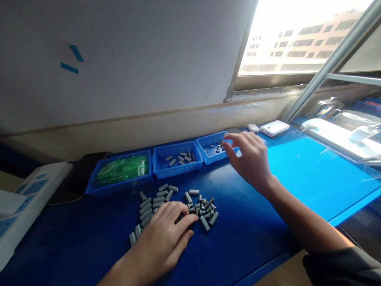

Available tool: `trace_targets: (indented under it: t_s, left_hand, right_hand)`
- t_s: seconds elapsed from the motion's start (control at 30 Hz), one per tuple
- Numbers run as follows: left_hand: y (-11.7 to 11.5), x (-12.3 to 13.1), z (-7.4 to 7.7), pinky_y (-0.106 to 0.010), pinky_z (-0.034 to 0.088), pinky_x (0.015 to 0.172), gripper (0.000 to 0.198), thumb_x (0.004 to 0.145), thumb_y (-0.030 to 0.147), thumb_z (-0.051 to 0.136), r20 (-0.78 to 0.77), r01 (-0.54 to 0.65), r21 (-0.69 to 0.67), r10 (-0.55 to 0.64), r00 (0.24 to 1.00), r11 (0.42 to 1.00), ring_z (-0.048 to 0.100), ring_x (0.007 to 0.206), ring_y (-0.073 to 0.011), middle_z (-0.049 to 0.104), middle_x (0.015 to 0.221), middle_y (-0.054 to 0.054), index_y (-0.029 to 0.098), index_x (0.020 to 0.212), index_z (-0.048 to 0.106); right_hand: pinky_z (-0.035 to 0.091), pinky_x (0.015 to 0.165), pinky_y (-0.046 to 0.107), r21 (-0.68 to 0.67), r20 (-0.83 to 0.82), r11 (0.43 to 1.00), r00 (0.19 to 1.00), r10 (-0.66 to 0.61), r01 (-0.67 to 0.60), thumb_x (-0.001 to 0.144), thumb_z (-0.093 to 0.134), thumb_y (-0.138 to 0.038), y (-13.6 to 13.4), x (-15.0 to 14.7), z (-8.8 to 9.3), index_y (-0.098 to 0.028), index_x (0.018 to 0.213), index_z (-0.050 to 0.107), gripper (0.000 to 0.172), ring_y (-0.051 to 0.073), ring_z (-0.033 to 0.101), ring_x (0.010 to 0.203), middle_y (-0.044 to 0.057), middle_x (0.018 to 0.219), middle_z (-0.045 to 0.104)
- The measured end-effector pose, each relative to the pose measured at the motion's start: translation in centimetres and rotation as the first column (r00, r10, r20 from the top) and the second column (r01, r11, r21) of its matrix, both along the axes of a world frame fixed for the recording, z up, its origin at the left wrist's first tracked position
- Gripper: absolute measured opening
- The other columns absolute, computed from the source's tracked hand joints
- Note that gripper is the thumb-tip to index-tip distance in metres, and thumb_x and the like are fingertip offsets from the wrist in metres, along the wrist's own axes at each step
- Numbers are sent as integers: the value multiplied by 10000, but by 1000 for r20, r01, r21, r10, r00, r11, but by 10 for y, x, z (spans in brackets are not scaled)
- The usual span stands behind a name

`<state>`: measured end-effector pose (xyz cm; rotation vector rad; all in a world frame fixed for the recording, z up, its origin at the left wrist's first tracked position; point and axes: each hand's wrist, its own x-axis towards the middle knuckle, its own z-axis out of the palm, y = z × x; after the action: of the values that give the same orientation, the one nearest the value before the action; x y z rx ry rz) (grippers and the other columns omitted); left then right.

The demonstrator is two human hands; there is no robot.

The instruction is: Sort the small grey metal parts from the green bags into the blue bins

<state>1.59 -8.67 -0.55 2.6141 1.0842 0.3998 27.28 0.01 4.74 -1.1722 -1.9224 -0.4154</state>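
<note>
My left hand (166, 234) lies palm down on the table, fingers bent and apart, touching the metal parts; what is under the palm is hidden. Beside its fingertips is a pile of short headed metal pins (204, 206), with a few longer ones among them. Grey metal cylinders (146, 210) lie in rows to the left, partly covered by the hand. My right hand (248, 155) is raised at the right blue bin (212, 157), which holds small metal pieces (218, 147). Its thumb and index finger come close together in a pinch; anything between them is too small to make out.
A middle blue bin (178, 171) contains several metal cylinders. The left blue bin (119, 186) holds green plastic bags (123, 169). Power strips (38, 190) and a dark phone (80, 178) lie at left. A white device (274, 128) sits near the wall, beside a metal frame (315, 87).
</note>
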Motion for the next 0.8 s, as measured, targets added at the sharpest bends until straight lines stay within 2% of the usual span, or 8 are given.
trace_targets:
  t_s: [0.03,0.1,0.2,0.27,0.33,0.53,0.63,0.8]
  left_hand:
    - [0,0,-1,-378,466,894,289,913,178,442,-1,-8,5,8,1000,1000,516,1041,-220,547,1111,-69,258,1161,568]
    - [-1,-1,-3,-396,463,918,289,915,195,449,1,-31,24,30,1000,999,506,1085,-233,537,1158,-76,271,1167,571]
    - [-2,-2,-5,-423,453,948,302,915,209,458,-4,-47,56,47,999,997,487,1145,-252,517,1230,-82,287,1185,570]
    - [-3,-2,-6,-430,451,958,309,916,207,456,-7,-41,63,41,999,997,488,1152,-253,520,1244,-81,286,1194,567]
    - [-2,-2,-6,-433,447,969,308,917,206,453,-1,-32,70,32,999,997,495,1148,-250,531,1241,-76,282,1192,570]
    - [-1,-2,-2,-411,451,977,325,906,208,476,39,-27,85,23,999,996,521,1119,-236,574,1205,-63,274,1209,575]
    - [-1,-1,1,-399,465,963,317,900,200,484,48,-22,96,17,999,995,536,1101,-235,598,1180,-70,244,1196,586]
    - [-1,-2,0,-405,474,969,289,911,213,474,24,-28,115,26,999,993,540,1123,-245,605,1194,-94,191,1170,599]
  right_hand:
    - [411,702,331,-114,76,994,997,12,-3,917,529,-252,0,-1,-6,-172,957,632,136,198,556,757,71,809,638]
    - [418,726,322,-314,164,941,969,187,-129,923,523,-273,-6,-12,-18,-164,989,633,169,201,556,809,80,851,642]
    - [408,740,308,-530,229,773,818,528,-350,915,518,-254,-24,-34,-29,-178,998,633,160,184,533,813,61,862,618]
    - [398,727,296,-624,217,679,750,625,-386,900,523,-220,-33,-43,-31,-178,967,631,134,170,519,782,44,834,603]
    - [393,714,279,-682,165,625,753,637,-380,883,528,-188,-36,-46,-31,-167,953,622,119,158,512,764,33,812,597]
    - [399,732,269,-691,53,594,790,610,-412,792,541,-118,-36,-50,-34,-166,896,596,127,150,510,748,24,812,602]
    - [409,714,269,-676,7,604,816,577,-422,745,550,-106,-38,-55,-40,-166,882,589,154,145,506,712,20,798,602]
    - [432,674,258,-609,-76,621,815,574,-494,776,522,-60,-40,-61,-48,-158,895,607,176,144,523,707,31,765,608]
